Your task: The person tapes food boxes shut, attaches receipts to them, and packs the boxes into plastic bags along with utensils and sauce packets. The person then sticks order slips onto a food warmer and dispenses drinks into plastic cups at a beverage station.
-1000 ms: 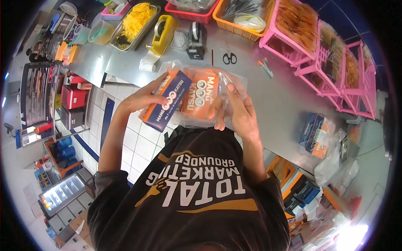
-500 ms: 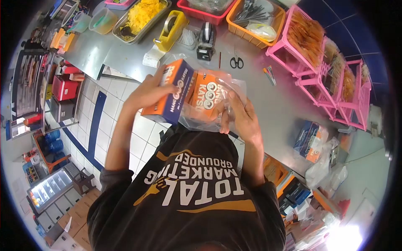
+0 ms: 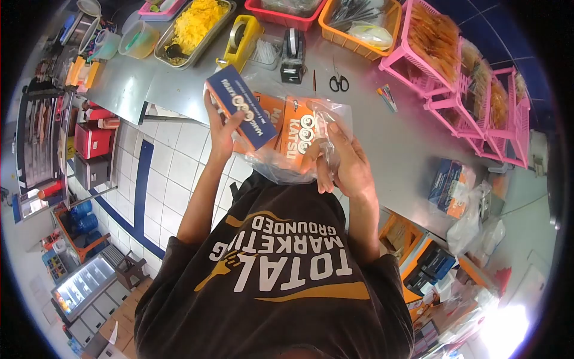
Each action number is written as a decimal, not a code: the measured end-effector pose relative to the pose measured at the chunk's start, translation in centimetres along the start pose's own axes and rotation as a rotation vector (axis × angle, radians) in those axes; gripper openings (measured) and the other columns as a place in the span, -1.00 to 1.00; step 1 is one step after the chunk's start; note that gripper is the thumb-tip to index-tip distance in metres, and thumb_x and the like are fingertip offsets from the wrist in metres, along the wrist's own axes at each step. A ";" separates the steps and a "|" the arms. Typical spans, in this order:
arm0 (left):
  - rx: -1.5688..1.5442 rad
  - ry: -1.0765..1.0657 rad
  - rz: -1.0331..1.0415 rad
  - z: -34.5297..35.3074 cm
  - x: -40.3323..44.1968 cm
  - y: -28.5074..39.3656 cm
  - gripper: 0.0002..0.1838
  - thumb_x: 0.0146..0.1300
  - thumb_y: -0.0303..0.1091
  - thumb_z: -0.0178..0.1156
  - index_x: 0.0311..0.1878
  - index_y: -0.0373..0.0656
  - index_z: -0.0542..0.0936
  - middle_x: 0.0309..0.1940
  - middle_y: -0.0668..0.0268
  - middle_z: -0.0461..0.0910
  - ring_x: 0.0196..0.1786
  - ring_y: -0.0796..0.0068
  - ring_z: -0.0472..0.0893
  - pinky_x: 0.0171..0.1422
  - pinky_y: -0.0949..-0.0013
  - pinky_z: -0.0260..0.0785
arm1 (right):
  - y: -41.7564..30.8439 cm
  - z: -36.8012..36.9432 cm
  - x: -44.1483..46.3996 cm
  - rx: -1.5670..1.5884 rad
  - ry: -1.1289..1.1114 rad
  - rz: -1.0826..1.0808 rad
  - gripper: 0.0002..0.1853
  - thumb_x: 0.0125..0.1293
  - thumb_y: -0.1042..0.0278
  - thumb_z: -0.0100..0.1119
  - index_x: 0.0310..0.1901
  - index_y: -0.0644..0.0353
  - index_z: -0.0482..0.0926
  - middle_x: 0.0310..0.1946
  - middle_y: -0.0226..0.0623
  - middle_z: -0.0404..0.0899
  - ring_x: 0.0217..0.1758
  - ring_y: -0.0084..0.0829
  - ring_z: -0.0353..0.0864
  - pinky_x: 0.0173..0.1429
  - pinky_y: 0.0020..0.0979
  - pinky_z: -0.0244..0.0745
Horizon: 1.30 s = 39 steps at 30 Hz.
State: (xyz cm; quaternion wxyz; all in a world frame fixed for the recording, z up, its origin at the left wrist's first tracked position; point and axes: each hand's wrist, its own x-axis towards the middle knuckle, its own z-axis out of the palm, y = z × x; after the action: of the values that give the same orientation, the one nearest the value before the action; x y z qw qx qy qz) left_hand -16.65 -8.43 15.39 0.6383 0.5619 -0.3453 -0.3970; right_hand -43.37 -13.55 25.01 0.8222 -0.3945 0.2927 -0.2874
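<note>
My left hand (image 3: 222, 128) grips a blue and orange box (image 3: 242, 107), tilted over the opening of a clear plastic bag (image 3: 272, 170). Inside the bag, an orange box (image 3: 298, 128) with white lettering stands on the right, and part of another orange surface shows between it and the held box. My right hand (image 3: 344, 158) is closed round the right side of the bag, with the thumb on the plastic near the orange box. The bag hangs in front of my dark shirt, at the metal table's near edge.
On the metal table (image 3: 388, 137) are scissors (image 3: 339, 82), a black tape dispenser (image 3: 293, 57), a yellow tape dispenser (image 3: 240, 43) and a tray of yellow shreds (image 3: 194, 30). Pink baskets (image 3: 430, 48) stand at the right, with a bagged box (image 3: 448, 186) nearer me.
My left hand has turned the blue and orange box so that it slants the other way, across the bag's left side. My right hand still holds the bag.
</note>
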 end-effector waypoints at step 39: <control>1.464 -0.728 0.200 -6.2 13.7 -5.0 -0.82 0.26 -0.34 0.28 -0.21 -0.27 0.66 -0.28 -0.12 0.71 -0.18 -0.18 0.72 -0.13 -0.01 0.54 | -1.1 -0.3 3.1 -0.309 0.284 -0.196 -0.53 0.71 0.08 -0.19 0.35 0.20 0.53 -0.44 -0.24 0.72 -0.41 -0.57 0.59 -0.24 -0.42 0.52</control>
State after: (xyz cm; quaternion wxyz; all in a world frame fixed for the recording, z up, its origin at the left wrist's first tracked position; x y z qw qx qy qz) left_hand -5.61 -18.15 9.56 -0.0091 0.6385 -0.7506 -0.1699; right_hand -41.81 -16.44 24.93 0.6709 -0.4978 0.4061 -0.3703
